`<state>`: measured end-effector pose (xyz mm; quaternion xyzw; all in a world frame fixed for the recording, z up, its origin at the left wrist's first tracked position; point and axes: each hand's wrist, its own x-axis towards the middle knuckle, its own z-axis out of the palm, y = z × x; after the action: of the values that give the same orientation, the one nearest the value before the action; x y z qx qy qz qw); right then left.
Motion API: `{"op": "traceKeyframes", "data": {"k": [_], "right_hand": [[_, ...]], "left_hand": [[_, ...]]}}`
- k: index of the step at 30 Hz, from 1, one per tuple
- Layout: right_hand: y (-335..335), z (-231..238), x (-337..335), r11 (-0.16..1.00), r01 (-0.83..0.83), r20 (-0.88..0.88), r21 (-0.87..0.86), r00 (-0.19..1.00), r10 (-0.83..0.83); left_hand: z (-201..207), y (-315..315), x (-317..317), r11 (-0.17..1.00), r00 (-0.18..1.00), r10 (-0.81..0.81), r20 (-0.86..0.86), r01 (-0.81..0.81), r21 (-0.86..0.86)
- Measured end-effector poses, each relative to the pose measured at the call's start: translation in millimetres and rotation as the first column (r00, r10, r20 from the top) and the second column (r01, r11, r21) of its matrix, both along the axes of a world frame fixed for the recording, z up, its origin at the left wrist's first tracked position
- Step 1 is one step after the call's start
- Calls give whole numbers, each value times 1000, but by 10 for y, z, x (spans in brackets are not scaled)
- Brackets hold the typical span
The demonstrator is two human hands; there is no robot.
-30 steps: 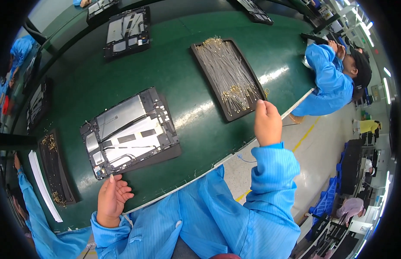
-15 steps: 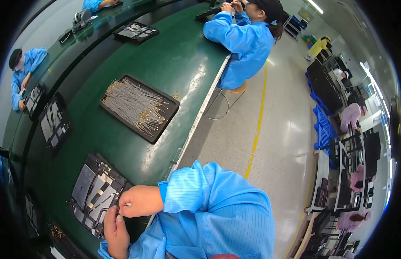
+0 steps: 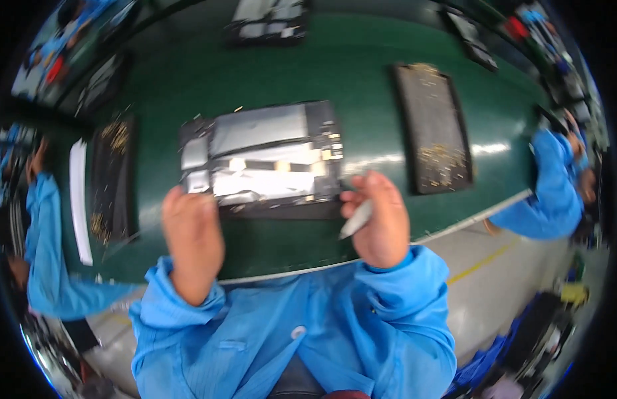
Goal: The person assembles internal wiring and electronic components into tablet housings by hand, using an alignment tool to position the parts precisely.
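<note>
An opened flat electronic device [image 3: 258, 130], perhaps a tablet or laptop base, lies in front of me with silver panels, dark strips and small gold parts showing. My left hand [image 3: 194, 236] is at its near left corner, thumb over the edge and fingers at the side; motion blurs the grip. My right hand [image 3: 381, 223] is closed round a small pale pointed tool [image 3: 357, 219], whose tip points down to the left. The fingers of that hand are close to the device's near right corner. Whether they touch it is unclear. A dark flat edge [image 3: 282, 211] shows below the device.
At right stands a dark tray [image 3: 413, 136] of thin leads with gold ends; a similar tray [image 3: 129, 179] and a white strip [image 3: 79, 203] are at left. Another opened device [image 3: 267, 30] sits at the far side. Blue-sleeved people work at left [image 3: 46, 246] and right [image 3: 544, 199].
My view has swung round, bringing the device to the middle. My hands, together at its edge before, are now apart at its two near corners. The pale tool now shows in my right hand.
</note>
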<state>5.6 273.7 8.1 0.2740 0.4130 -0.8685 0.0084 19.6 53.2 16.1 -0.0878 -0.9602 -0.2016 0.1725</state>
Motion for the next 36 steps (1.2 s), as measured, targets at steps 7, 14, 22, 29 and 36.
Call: {"op": "traceKeyframes", "data": {"k": [7,14,22,29,36], "right_hand": [[-256,-149,72,873,3,-279,488,948,152],[-314,-394,18,813,137,-446,565,881,161],[-344,-506,-5,706,162,-487,690,825,286],[-332,-513,-14,716,119,-493,688,801,340],[-312,-184,-126,375,77,-304,924,743,596]], "left_hand": [[-336,424,49,979,982,-190,10,189,82],[-363,519,-69,981,980,-189,58,186,53],[-342,524,-79,983,981,-185,59,186,-1],[-346,526,-77,983,981,-186,56,186,12],[-342,505,-42,979,974,-200,104,203,-17]]}}
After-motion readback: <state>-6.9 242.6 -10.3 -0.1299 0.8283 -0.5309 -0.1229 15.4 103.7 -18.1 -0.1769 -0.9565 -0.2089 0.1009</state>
